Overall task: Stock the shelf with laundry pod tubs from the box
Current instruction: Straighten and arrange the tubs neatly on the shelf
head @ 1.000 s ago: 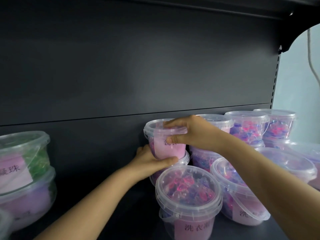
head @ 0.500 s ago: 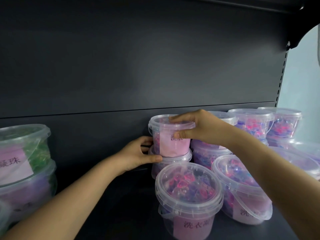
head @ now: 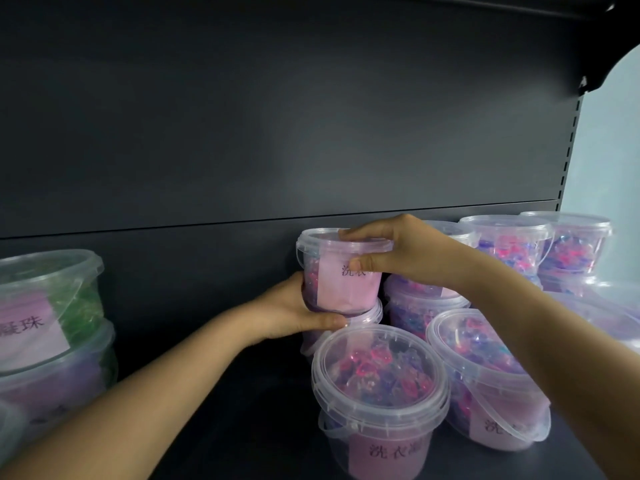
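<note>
The upper tub [head: 341, 271], clear with a pink label [head: 346, 289], stands upright on the lid of a second tub [head: 369, 317], close to the back panel [head: 311, 133] of the shelf [head: 259, 427]. The left hand [head: 294, 311] grips its base from 8 o'clock, thumb curled across the front. The right hand [head: 394, 252] grips the lid rim from 2 o'clock, fingers over the top, thumb on the label. A lidded tub [head: 377, 375] stands at 6 o'clock of the stack. Green-filled tubs [head: 52, 296] stand at 9 o'clock, well apart.
</note>
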Action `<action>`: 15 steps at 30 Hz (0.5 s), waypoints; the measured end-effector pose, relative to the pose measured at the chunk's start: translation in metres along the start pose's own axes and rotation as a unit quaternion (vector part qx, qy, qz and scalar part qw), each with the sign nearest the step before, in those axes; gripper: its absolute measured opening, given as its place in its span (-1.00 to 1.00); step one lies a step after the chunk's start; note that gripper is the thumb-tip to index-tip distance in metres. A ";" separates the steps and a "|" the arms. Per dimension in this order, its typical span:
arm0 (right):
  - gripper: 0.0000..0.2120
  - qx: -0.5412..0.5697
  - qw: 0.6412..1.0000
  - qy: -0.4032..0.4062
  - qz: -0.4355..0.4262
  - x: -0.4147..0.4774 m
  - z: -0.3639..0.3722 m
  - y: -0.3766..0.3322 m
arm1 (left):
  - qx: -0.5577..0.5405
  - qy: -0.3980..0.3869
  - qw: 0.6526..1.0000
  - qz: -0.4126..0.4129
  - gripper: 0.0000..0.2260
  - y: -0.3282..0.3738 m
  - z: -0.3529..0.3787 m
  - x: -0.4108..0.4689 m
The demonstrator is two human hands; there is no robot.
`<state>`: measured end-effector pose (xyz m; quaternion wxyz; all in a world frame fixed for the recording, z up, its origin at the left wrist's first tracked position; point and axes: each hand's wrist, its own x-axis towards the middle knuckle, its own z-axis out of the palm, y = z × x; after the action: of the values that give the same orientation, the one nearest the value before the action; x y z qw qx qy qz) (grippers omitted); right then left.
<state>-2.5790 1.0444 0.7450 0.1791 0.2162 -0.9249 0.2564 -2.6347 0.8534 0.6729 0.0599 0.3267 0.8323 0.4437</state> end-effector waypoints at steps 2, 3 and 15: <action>-0.55 0.004 1.000 -0.004 -0.005 0.000 0.000 -0.001 | 0.066 -0.009 0.998 0.000 -0.32 0.000 -0.008 0.001; -0.54 0.007 1.000 -0.007 -0.007 0.000 0.001 -0.001 | 0.103 0.001 0.995 -0.008 -0.31 -0.002 -0.011 0.002; -0.55 0.010 0.999 -0.044 -0.015 -0.002 -0.006 0.004 | -0.066 0.011 0.995 -0.070 -0.36 -0.015 -0.012 -0.004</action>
<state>-2.5778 1.0515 0.7477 0.1401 0.2426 -0.9260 0.2532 -2.6437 0.8368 0.6673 0.1034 0.2581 0.8226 0.4960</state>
